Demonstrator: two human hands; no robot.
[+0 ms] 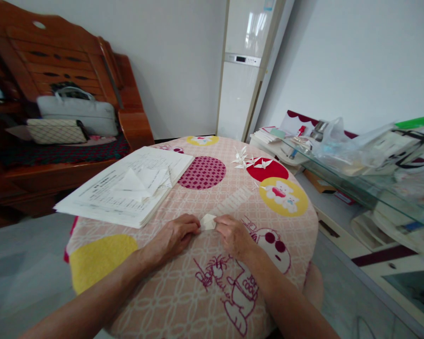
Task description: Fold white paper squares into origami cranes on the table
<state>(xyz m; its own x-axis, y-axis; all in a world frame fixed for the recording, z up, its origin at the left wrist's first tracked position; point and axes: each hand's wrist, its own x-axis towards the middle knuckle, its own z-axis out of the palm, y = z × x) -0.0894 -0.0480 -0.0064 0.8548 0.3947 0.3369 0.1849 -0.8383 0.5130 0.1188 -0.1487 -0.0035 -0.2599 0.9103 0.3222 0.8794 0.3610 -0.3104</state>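
A small piece of folded white paper (208, 222) lies on the patterned tablecloth between my two hands. My left hand (182, 231) is closed, with its thumb and forefinger pinching the paper's left edge. On the other side, my right hand (232, 235) has its fingers pressed together on the paper's right edge. Beyond them, several folded paper cranes (249, 160) stand in a group at the back right of the table. To the left lies a stack of printed sheets (106, 202), with loose folded white paper pieces (141, 182) on top.
The round table wears a pink patterned cloth (155, 292). At right, a glass-topped cabinet (332, 183) carries plastic bags (353, 146) and papers. A wooden bench (134, 127) with a grey bag (79, 115) stands at back left. A tall white air conditioner (238, 94) stands by the wall.
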